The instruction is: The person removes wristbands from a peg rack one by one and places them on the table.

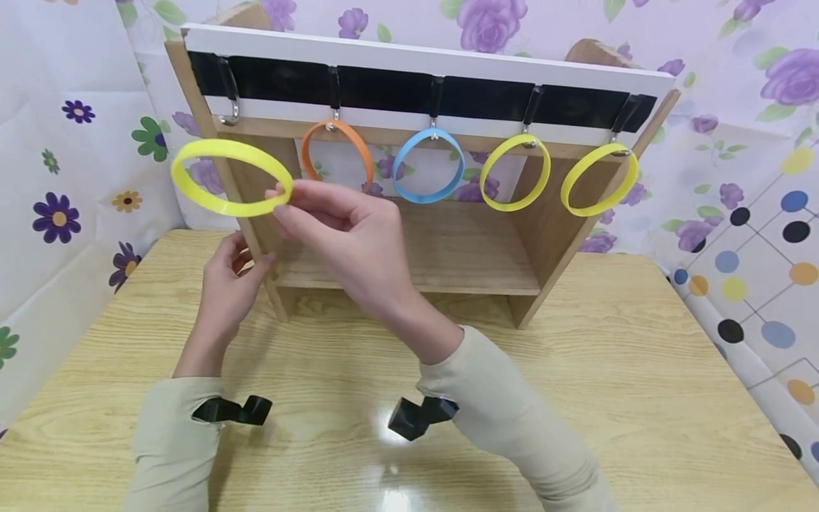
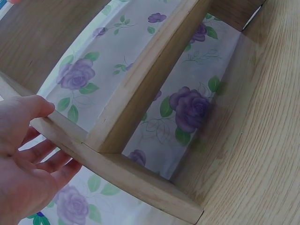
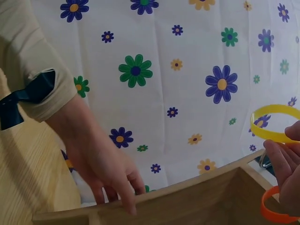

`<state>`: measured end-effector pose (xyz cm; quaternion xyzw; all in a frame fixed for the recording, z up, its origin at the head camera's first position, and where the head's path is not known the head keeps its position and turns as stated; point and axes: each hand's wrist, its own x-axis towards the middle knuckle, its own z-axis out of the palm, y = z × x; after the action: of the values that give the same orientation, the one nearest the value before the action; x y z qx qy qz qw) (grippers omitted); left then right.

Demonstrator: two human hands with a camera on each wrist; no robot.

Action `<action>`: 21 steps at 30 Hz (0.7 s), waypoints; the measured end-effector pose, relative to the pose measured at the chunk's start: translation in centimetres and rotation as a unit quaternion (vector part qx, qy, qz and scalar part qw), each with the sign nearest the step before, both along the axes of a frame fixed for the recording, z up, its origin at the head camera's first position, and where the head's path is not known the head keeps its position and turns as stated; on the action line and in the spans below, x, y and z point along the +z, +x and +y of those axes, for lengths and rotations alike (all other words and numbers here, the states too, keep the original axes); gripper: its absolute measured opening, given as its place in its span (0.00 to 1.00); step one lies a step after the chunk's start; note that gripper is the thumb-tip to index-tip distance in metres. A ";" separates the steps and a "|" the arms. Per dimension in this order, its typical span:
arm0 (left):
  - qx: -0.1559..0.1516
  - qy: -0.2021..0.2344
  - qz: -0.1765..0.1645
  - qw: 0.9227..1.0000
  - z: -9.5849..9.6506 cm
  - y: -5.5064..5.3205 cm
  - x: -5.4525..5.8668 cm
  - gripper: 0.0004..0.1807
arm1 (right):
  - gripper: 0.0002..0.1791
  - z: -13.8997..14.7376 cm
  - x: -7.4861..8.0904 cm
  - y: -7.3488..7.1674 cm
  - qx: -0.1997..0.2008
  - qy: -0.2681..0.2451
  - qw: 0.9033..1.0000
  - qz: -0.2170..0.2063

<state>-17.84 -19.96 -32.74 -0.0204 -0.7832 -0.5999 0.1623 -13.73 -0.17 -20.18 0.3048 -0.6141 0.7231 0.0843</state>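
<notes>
In the head view, my right hand (image 1: 365,242) pinches a yellow ring (image 1: 220,207) by its right edge, thumb and fingertips on the band. The ring is tilted nearly flat, just below and in front of the bare leftmost hook (image 1: 234,107) of a wooden rack (image 1: 409,281). My left hand (image 1: 224,284) holds the rack's left side panel low down. Seen from the left wrist, its thumb lies on one side of the panel (image 2: 154,190) and its fingers on the other. Nearest to the right hand hangs an orange ring (image 1: 367,153), partly hidden behind it.
Further right along the hook rail (image 1: 384,89) hang a blue ring (image 1: 427,198) and two more yellow rings, one (image 1: 512,207) beside the other (image 1: 595,212). The rack stands on a wood-grain table (image 1: 640,370), against flowered wall sheets (image 1: 704,163).
</notes>
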 end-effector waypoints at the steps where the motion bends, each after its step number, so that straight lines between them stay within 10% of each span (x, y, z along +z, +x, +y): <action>1: 0.001 0.000 0.002 1.000 0.0 0.0 0.0 0.29 | 0.13 0.3 -0.2 0.1 0.003 0.002 1.000 -0.005; 21: 0.010 0.021 0.003 1.000 0.2 -0.1 0.1 0.28 | 0.11 7.4 -6.5 0.5 0.005 0.036 0.998 -0.044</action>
<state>-17.97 -19.72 -32.69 -0.0113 -0.7703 -0.6142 0.1711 -13.21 7.25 -26.68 0.2789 -0.6415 0.7133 0.0429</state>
